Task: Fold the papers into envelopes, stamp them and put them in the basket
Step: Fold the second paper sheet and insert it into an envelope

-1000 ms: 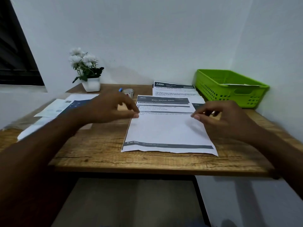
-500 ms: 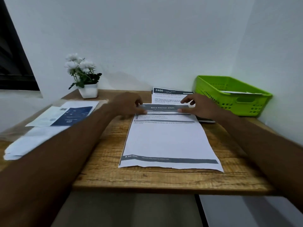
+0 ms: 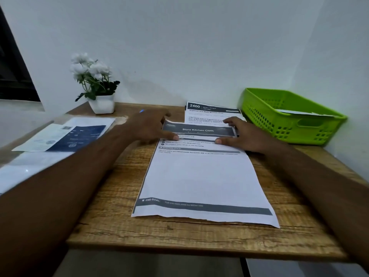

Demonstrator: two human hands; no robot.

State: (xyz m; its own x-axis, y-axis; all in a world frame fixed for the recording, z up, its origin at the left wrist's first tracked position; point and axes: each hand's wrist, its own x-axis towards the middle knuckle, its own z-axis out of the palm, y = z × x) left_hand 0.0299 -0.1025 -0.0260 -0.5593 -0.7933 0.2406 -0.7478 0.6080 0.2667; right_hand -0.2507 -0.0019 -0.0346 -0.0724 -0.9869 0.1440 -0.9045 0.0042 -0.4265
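My left hand (image 3: 151, 126) hides all but a blue tip (image 3: 141, 111) of something behind it; I cannot tell what it is; the sheet (image 3: 299, 112) inside the green basket (image 3: 289, 124) shows only an edge. The paper (image 3: 199, 176) lies lengthwise mid-bench (image 3: 111, 222), its far edge raised; the left hand and right hand (image 3: 245, 136) each pinch that edge, thumbs on top, fingers curled behind; the basket stands at the far right corner, apart from the paper.

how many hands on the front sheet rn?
2. Left hand pinches the sheet at its far-left corner; right hand pinches the far-right corner. No other hand in view.
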